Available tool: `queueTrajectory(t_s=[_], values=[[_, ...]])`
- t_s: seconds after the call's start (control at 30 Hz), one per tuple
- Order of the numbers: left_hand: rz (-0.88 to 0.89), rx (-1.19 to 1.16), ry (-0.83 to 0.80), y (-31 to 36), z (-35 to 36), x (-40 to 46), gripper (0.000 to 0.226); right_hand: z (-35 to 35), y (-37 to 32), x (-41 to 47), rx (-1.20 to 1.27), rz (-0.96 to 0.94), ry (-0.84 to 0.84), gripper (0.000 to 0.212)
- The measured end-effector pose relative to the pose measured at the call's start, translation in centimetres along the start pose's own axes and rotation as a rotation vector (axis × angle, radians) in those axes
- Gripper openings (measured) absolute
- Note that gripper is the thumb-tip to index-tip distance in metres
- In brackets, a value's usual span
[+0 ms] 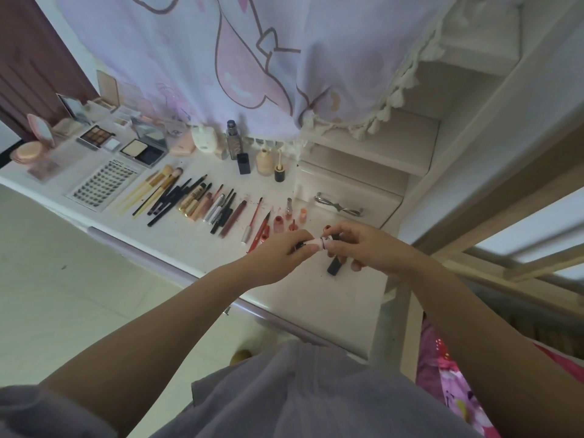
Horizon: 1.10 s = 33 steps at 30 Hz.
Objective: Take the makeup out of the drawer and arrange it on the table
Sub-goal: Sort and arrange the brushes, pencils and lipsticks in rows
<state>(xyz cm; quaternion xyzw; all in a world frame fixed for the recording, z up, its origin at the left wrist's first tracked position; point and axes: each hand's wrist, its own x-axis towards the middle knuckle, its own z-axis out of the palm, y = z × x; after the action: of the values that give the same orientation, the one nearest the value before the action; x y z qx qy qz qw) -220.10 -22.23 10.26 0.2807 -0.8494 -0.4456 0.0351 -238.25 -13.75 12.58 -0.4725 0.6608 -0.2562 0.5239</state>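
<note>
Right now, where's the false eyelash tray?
Head view, left side of the table: the eyelash tray lies by the front edge, left of the brushes.

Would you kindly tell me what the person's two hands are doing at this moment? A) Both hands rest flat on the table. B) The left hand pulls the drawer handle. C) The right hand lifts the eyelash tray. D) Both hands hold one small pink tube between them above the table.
D: the left hand and the right hand both pinch the small pink tube between them, above the table.

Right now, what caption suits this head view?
Both hands hold a small pink tube above neatly rowed makeup on the table.
</note>
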Motion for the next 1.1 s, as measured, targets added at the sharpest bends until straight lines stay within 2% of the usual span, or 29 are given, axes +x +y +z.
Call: queueTrajectory(t_s=[0.07,0.1,0.2,0.23,0.33,0.4,0.47,0.57,0.73,0.83,0.9,1.03,1.1], values=[[0.004,0.005,0.005,0.2,0.0,0.1,0.015,-0.1,-0.1,-0.2,0.039,0.066,0.016,0.033],[0.005,0.015,0.002,0.3,0.1,0.2,0.015,-0.1,-0.1,-0.2,0.049,0.079,0.021,0.036],[0.0,0.016,-0.013,0.5,0.3,0.4,0.018,-0.3,-0.1,-0.4,0.046,0.026,0.021,0.016],[-0.003,0.005,-0.014,0.5,0.3,0.4,0.018,-0.5,-0.1,-0.5,0.051,0.014,0.024,0.016],[-0.004,-0.014,-0.006,0.7,0.3,0.2,0.017,-0.6,-0.3,-0.7,0.081,0.055,0.041,0.036],[-0.005,0.026,-0.009,0.9,0.3,0.4,0.024,-0.7,-0.2,-0.8,0.093,0.08,0.05,0.042],[-0.004,0.058,-0.019,1.1,0.4,0.6,0.031,-0.8,0.0,-0.9,0.103,0.056,0.049,0.031],[-0.001,0.029,-0.021,1.0,0.5,0.8,0.029,-1.3,0.1,-1.2,0.093,0.033,0.038,0.016],[-0.088,-0.001,-0.104,-0.6,1.0,0.6,0.021,-2.7,1.0,-1.6,-0.054,0.081,0.027,0.015],[-0.172,-0.054,-0.158,-2.4,1.5,-0.2,0.024,-3.1,2.1,-1.7,0.003,0.135,0.04,0.015],[-0.19,-0.045,-0.108,-3.3,2.1,-0.5,0.031,-2.7,2.9,-1.7,0.08,0.165,0.03,0.019],[-0.217,0.027,0.187,-4.2,3.8,-0.4,0.026,-0.7,4.6,-0.9,0.036,0.232,-0.013,0.021],[-0.28,-0.023,0.293,-4.6,4.8,-0.3,0.026,0.7,5.5,-0.2,0.095,0.234,0.044,0.016]])
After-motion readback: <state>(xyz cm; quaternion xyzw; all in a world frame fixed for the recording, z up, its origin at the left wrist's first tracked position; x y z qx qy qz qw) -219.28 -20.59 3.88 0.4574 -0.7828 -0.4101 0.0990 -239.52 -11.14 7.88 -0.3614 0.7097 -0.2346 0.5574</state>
